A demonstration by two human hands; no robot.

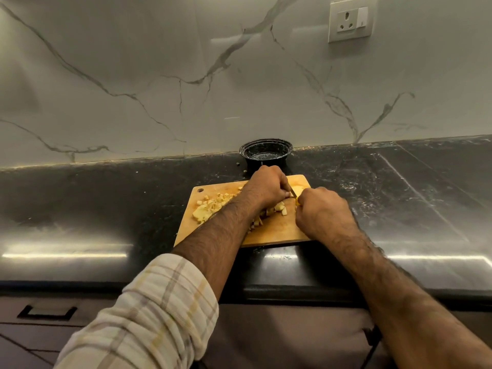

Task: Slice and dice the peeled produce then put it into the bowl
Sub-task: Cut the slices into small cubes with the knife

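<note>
- left hand curled down on produce on cutting board; piece under it hidden
- right hand grips knife; yellow handle barely visible, blade mostly covered
- diced pieces on board, partly behind left forearm
- black bowl just behind board, contents unclear

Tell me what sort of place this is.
Most likely a home kitchen: a dark stone counter against a marble-look wall with a socket, and a wooden cutting board with diced produce beside a black bowl.
</note>
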